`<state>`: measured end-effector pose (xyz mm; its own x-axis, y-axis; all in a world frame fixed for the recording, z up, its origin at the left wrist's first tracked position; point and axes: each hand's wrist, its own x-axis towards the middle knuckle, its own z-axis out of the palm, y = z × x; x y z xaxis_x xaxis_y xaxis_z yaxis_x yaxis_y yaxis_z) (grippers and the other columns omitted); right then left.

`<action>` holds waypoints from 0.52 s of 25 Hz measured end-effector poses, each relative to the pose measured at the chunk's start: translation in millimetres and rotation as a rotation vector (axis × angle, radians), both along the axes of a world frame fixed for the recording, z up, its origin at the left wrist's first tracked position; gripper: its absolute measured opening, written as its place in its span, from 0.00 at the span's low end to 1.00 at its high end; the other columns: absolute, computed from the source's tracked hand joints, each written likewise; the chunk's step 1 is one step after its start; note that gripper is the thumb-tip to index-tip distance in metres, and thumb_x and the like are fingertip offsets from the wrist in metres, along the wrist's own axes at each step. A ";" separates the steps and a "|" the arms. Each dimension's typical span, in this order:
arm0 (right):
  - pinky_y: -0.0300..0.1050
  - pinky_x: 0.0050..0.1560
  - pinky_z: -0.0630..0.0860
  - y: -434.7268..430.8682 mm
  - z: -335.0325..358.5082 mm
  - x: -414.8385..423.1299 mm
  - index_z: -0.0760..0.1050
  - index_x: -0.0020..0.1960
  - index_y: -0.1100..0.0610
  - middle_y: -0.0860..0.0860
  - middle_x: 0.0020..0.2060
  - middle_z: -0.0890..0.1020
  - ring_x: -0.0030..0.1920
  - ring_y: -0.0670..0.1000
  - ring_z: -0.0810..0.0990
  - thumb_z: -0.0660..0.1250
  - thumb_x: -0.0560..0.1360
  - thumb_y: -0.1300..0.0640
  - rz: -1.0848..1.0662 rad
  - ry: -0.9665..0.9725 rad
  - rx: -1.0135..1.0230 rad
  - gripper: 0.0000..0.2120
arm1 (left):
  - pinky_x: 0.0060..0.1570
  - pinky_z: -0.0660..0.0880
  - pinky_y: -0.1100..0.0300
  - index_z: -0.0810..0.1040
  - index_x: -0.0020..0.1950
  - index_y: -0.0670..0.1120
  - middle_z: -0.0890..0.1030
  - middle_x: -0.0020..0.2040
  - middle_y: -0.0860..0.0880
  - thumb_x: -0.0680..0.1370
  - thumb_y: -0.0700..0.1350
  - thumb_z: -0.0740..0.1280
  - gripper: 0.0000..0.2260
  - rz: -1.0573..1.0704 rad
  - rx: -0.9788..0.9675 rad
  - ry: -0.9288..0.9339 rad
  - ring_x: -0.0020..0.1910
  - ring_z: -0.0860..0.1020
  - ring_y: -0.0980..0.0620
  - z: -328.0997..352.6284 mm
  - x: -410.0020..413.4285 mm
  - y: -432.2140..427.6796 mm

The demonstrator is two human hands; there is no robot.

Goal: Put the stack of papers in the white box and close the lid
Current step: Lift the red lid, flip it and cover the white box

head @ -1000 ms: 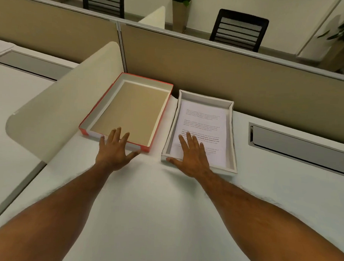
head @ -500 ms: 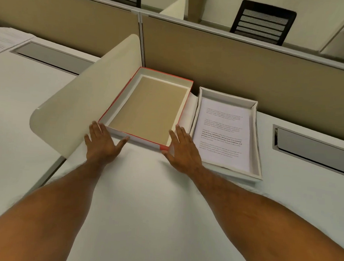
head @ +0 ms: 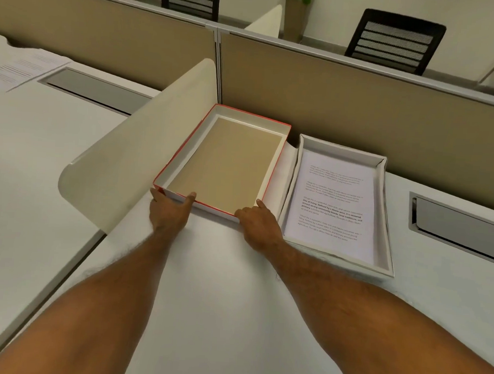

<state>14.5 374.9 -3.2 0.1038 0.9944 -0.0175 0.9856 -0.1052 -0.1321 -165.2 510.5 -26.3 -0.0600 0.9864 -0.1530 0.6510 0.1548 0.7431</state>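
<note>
The white box (head: pixel 385 217) lies open on the desk at the right, with the stack of printed papers (head: pixel 332 205) flat inside it. Left of it the lid (head: pixel 227 163) lies upside down, red outside, with white walls and a brown inner face. My left hand (head: pixel 168 210) grips the lid's near left corner, thumb over the rim. At the lid's near right corner my right hand (head: pixel 259 221) holds the edge, with the thumb up against the side wall.
A cream rounded divider panel (head: pixel 133 158) stands just left of the lid. A tan partition wall (head: pixel 344 106) runs behind both boxes. Cable slots (head: pixel 455 223) sit in the desk at right and left. Loose sheets (head: pixel 20 66) lie far left.
My right hand left the papers in the white box and moved left to the lid. My left hand slid to the lid's near left corner. Both now grip the lid.
</note>
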 end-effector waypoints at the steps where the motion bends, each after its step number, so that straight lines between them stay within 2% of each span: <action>1: 0.52 0.77 0.53 -1.7 -0.1 2.0 0.76 0.60 0.59 0.57 0.46 0.83 0.49 0.59 0.79 0.56 0.71 0.73 0.007 -0.003 0.027 0.21 | 0.67 0.68 0.46 0.59 0.73 0.38 0.72 0.69 0.37 0.69 0.61 0.73 0.44 0.022 0.013 -0.071 0.68 0.70 0.37 2.4 3.3 -4.1; 3: 0.52 0.76 0.56 -5.1 1.7 5.6 0.77 0.59 0.59 0.57 0.44 0.83 0.46 0.59 0.80 0.57 0.71 0.73 0.016 -0.001 0.098 0.21 | 0.65 0.71 0.48 0.61 0.71 0.39 0.72 0.67 0.39 0.71 0.55 0.74 0.37 0.067 -0.016 -0.311 0.66 0.72 0.40 7.9 13.8 -17.0; 6: 0.53 0.74 0.63 -11.1 8.4 2.7 0.78 0.57 0.59 0.56 0.41 0.84 0.42 0.59 0.80 0.61 0.71 0.73 0.006 0.032 0.238 0.19 | 0.52 0.80 0.49 0.64 0.68 0.39 0.76 0.61 0.41 0.74 0.52 0.72 0.30 0.110 -0.245 -0.795 0.57 0.80 0.43 21.5 27.9 -41.1; 7: 0.54 0.73 0.66 -13.7 11.7 1.4 0.78 0.57 0.59 0.55 0.40 0.84 0.40 0.58 0.80 0.62 0.71 0.72 -0.001 0.044 0.279 0.18 | 0.48 0.81 0.49 0.66 0.68 0.39 0.77 0.60 0.40 0.75 0.51 0.72 0.28 0.068 -0.299 -0.894 0.55 0.81 0.42 26.7 31.7 -48.3; 10: 0.55 0.72 0.69 -24.2 22.6 -0.1 0.78 0.56 0.58 0.55 0.41 0.84 0.43 0.58 0.81 0.64 0.75 0.67 -0.021 0.111 0.289 0.12 | 0.45 0.82 0.45 0.68 0.67 0.40 0.79 0.59 0.37 0.75 0.46 0.73 0.25 -0.026 -0.310 -1.021 0.55 0.81 0.38 40.1 41.7 -63.5; 12: 0.54 0.72 0.68 -32.8 33.6 1.7 0.76 0.58 0.57 0.54 0.47 0.84 0.49 0.57 0.80 0.65 0.77 0.58 -0.041 0.221 0.250 0.10 | 0.44 0.82 0.44 0.67 0.68 0.41 0.78 0.59 0.37 0.74 0.41 0.73 0.26 0.028 -0.291 -1.076 0.54 0.82 0.37 49.6 45.9 -69.4; 13: 0.52 0.72 0.67 -37.6 40.1 3.8 0.74 0.60 0.56 0.54 0.52 0.83 0.53 0.55 0.80 0.66 0.77 0.52 -0.061 0.315 0.231 0.14 | 0.43 0.82 0.45 0.66 0.69 0.43 0.77 0.60 0.37 0.74 0.41 0.73 0.27 0.040 -0.276 -1.078 0.54 0.82 0.38 54.8 48.5 -72.1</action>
<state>18.2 337.2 36.9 0.1886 0.9679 0.1660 0.8857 -0.0946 -0.4544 -116.8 438.5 28.5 0.2056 0.9108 -0.3580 -0.3235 0.4085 0.8535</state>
